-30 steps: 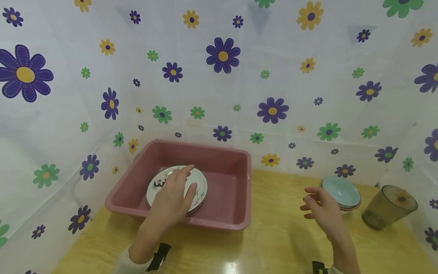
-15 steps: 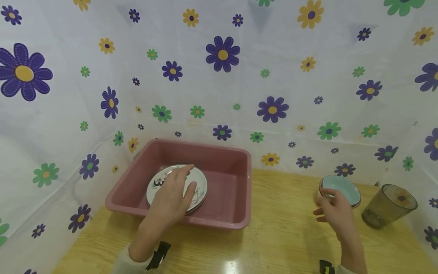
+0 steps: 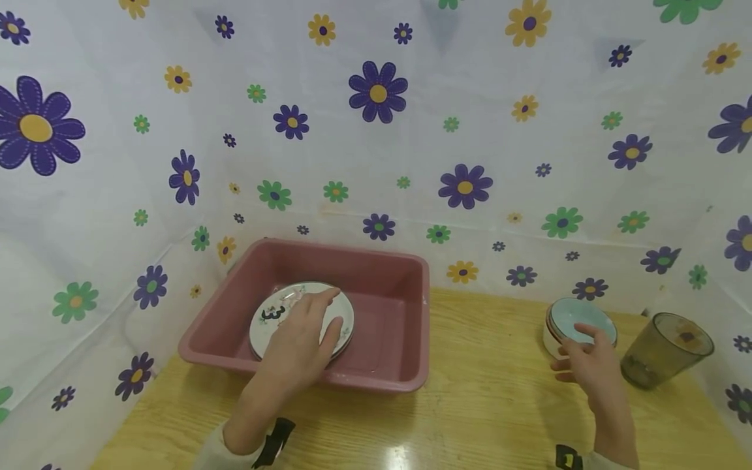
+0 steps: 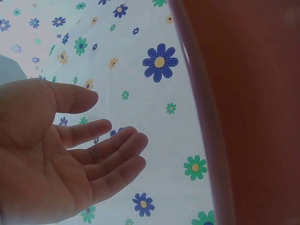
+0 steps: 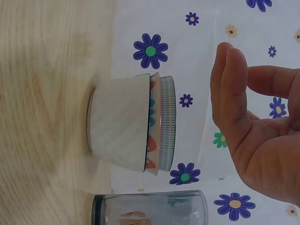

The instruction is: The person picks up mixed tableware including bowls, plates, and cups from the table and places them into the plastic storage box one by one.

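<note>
White sheeting printed with purple, yellow and green daisies (image 3: 329, 143) walls in a pale wooden tabletop (image 3: 470, 365) behind and to both sides of a pink rectangular plastic basin (image 3: 378, 326). Its raised rim runs right round, with bare floor showing to the right of a stack of round white floral plates (image 3: 273, 313) inside it. Past the basin's right rim, a broad stretch of wood reaches to a stack of small round bowls (image 3: 572, 316), the top one pale blue inside. Just beyond them, farther right of the basin, stands a tall smoky clear glass (image 3: 664, 352), narrowing the room on that side.

Over the plates within the basin, the left hand (image 3: 299, 336) is spread loosely, thumb apart, holding nothing. Well right of the basin, the right hand (image 3: 596, 365) is at the bowls' near side, fingers bent loosely, also holding nothing; the right wrist view shows it apart from them.
</note>
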Available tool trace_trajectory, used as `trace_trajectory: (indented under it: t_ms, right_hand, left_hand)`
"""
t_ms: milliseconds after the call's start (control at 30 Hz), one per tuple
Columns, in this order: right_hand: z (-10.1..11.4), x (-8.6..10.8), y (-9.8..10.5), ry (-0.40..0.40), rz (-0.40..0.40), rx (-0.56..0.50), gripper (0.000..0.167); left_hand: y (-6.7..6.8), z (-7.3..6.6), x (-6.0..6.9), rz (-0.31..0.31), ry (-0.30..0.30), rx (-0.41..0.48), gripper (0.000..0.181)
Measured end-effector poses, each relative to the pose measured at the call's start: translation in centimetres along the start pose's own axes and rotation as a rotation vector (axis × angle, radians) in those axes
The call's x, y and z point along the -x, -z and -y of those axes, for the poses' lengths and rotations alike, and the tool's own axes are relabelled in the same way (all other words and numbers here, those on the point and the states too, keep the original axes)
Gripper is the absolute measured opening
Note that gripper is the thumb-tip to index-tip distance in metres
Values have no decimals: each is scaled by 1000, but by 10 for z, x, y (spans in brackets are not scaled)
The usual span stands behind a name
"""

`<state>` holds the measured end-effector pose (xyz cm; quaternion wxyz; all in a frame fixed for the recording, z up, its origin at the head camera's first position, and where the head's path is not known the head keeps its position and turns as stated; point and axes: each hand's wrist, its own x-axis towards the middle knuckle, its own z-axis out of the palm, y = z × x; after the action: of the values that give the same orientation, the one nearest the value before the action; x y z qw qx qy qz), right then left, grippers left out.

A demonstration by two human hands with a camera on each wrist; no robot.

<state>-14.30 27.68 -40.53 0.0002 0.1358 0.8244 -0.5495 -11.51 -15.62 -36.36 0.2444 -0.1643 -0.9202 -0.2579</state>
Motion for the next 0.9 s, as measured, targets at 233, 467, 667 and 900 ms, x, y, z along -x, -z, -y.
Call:
trace_trajectory:
  t_ms: [233,467,667,900]
  right_hand:
    - [-7,-4,4,-10,-4,-20,64]
    - [-13,-6,7,-20,-4,-22,64]
    - [-17,-7,8,-28,1,-26,64]
    - [-23,-9,7,-24,3,-2,64]
  left_hand:
    - [-1,-6,1,10,-25,-10,41]
    - [-8,-16,6,15,-94,-3,41]
    - [-17,-22,10,41,-151,-7,38]
    - [-22,-28,13,71,-161,-17,37]
